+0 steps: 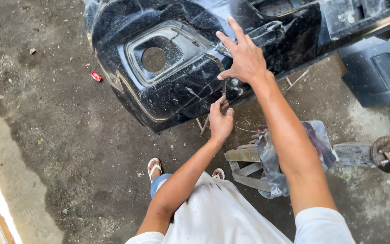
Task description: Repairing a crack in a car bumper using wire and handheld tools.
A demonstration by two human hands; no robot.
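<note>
Pressing my right hand point(244, 56), fingers spread, flat on the black bumper point(168, 90); just below them my left hand point(220, 122) pinches its lower edge.

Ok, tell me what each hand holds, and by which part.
Right hand lies flat on the black bumper, gripping nothing. Left hand pinches the bumper's lower edge.

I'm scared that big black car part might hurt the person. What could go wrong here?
1. The black bumper looks cracked and jagged where the right hand presses it, so a sharp edge might cut the skin.
2. The left hand reaches under its lower edge; if the bumper slips off its stand, fingers could get pinched.
3. Metal strips lie beside feet in open sandals, so toes could get scraped.
</note>
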